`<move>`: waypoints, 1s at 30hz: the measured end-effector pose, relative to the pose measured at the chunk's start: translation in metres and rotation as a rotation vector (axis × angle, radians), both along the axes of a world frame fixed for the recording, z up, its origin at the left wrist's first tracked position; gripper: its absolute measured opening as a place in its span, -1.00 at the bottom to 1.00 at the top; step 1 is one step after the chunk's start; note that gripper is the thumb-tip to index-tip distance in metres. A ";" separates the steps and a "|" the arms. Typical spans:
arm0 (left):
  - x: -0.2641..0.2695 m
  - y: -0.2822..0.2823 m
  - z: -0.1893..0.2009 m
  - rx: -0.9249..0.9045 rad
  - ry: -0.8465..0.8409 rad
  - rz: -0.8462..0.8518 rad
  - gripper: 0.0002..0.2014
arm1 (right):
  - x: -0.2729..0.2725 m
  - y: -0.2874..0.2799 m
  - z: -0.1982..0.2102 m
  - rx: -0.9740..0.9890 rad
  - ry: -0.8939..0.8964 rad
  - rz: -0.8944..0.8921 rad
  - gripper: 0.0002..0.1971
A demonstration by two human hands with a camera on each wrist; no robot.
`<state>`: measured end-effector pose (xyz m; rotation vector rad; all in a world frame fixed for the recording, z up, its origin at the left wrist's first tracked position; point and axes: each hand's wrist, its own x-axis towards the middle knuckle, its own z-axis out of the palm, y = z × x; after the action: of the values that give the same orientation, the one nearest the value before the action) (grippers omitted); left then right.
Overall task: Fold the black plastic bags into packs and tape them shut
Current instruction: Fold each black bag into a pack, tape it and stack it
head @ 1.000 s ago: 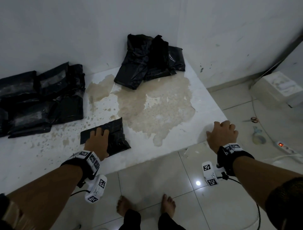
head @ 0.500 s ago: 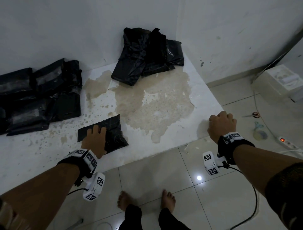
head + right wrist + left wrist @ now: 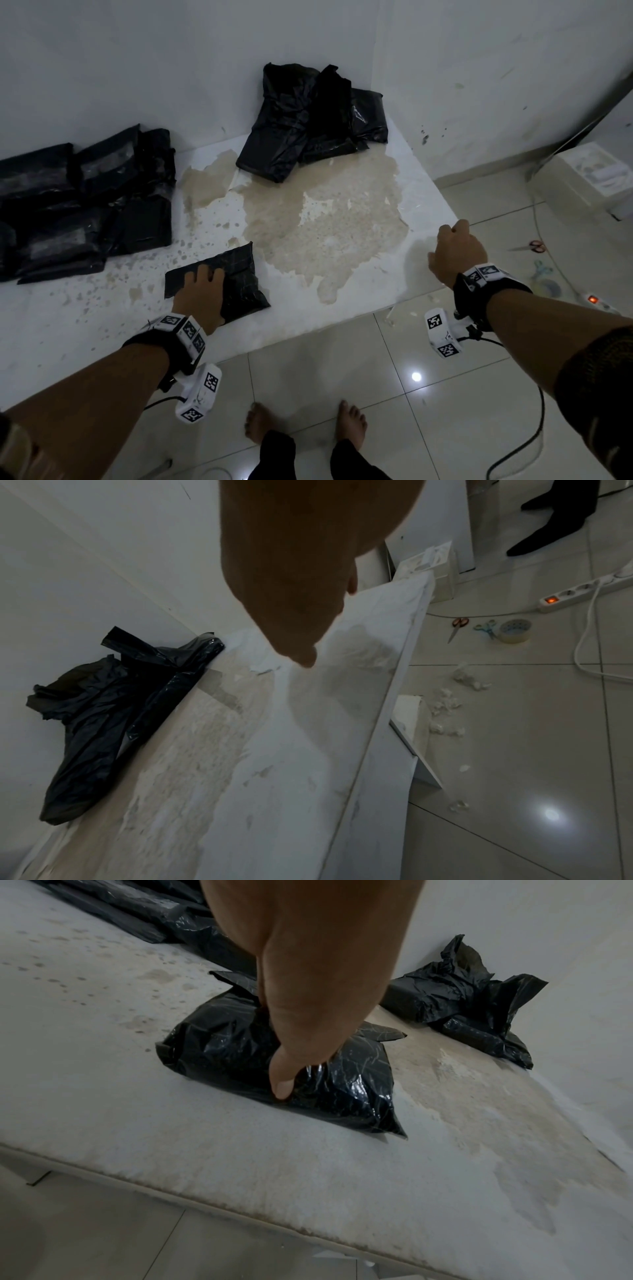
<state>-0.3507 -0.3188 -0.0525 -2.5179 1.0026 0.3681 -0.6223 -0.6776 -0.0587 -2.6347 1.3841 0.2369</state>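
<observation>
While the left hand (image 3: 202, 298) has stayed pressed on the folded black pack (image 3: 236, 284), thumb curled at its near edge and fingers spread on top, the right hand (image 3: 455, 253) has drifted farther right along the table (image 3: 342, 318) edge, fingers curled; whether it holds anything I cannot tell. That suggests a reach toward the tape roll (image 3: 515, 630) on the floor beyond it, so taping likely comes next. Unfolded bags (image 3: 308, 120) lie well ahead of both hands, finished packs (image 3: 85, 202) far left.
</observation>
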 end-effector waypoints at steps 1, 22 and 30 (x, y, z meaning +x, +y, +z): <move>0.000 0.000 0.000 0.001 -0.003 -0.001 -0.04 | 0.000 0.000 0.000 -0.018 -0.005 -0.002 -0.67; 0.005 0.006 -0.002 -0.035 0.010 -0.014 -0.05 | -0.012 0.001 0.058 -0.302 0.224 0.360 -0.74; 0.005 0.013 0.001 -0.051 0.026 -0.064 -0.06 | -0.014 0.030 0.077 -0.282 0.161 0.342 -0.75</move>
<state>-0.3460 -0.3061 -0.0512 -2.5252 1.1136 0.3608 -0.6366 -0.6477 0.0181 -3.1459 1.0650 0.3214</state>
